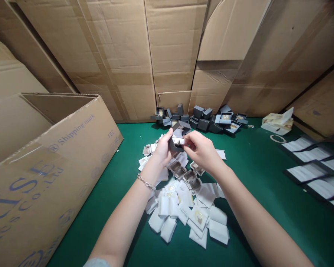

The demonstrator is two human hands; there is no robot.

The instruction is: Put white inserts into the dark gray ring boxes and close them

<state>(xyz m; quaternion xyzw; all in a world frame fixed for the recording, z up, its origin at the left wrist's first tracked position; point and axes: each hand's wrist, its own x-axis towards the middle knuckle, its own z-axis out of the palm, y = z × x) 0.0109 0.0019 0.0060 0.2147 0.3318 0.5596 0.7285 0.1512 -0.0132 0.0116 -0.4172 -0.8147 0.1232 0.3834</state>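
Both hands met just above the middle of the mat, close together on one small object. The left hand [163, 149], with a silver chain bracelet [145, 182] at its wrist, gripped a small dark grey cardboard box [179, 128], while the right hand [202, 150] pinched a white folded paper insert [178, 141] at the box's opening. Both were lifted above a loose heap of white paper-wrapped pads [180, 207], probably so the two hands could work without disturbing the pieces below.

The heap lay on a dark green mat [247, 193], reaching towards its near edge. More dark grey boxes [203, 120] stood in a cluster along the far edge, seemingly kept apart from the white pieces. Black-and-white printed cards [308, 152] lay in rows by the right edge, beyond a cream paper bundle [277, 122] near the far right corner. A large brown corrugated carton with blue print [52, 174] stood at the left edge, and tall brown cardboard sheets [114, 48] closed off the far side.
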